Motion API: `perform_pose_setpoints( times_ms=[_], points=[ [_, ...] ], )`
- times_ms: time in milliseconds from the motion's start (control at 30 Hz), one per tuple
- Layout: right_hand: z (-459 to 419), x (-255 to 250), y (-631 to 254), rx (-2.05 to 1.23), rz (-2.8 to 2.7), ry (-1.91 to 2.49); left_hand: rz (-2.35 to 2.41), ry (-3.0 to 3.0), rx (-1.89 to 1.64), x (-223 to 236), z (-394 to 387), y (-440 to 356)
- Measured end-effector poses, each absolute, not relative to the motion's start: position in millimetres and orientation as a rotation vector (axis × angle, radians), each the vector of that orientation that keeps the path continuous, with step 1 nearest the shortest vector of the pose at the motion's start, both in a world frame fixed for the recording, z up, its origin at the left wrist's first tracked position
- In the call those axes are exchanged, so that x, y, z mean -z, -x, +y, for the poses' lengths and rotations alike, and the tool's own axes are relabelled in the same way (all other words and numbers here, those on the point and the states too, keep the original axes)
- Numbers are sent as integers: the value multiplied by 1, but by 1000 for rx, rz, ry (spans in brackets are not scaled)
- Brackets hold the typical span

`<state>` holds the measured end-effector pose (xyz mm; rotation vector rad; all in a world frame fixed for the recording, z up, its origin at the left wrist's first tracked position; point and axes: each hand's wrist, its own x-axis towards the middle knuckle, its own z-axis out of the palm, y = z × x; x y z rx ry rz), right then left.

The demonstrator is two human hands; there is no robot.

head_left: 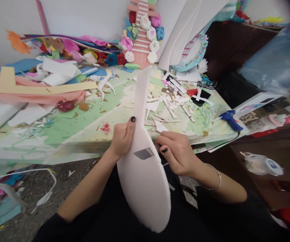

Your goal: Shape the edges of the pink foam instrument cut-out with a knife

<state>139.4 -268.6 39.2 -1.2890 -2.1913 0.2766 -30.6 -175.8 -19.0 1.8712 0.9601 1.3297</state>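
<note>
A white foam-board cutout (145, 188) shaped like a lute, with a long neck and a rounded body, stands tilted in front of my lap. A dark diamond-shaped patch or opening shows near its upper body. My left hand (123, 137) grips the cutout's left side where the neck meets the body, thumb on the front face and fingers hidden behind. Close against the right edge, my right hand (177, 151) is closed, its fingers curled and thumb pressed in. What it pinches, if anything, is hidden. The cutout's right edge looks slightly rough.
White foam scraps (168, 109), pens (176, 84) and a blue glue gun (232, 121) lie on the stained green table (89, 126). A pink paper-flower guitar neck (142, 50) leans behind. A yellow L-shaped strip (46, 89) is at left.
</note>
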Motion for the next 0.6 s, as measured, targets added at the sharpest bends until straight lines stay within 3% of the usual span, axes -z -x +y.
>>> perform_pose_setpoints(
  times_ms=[600],
  points=[
    [-264, -24, -148, -319, -2186, 1418, 889, -1887, -1431, 19, -177, 31]
  ],
)
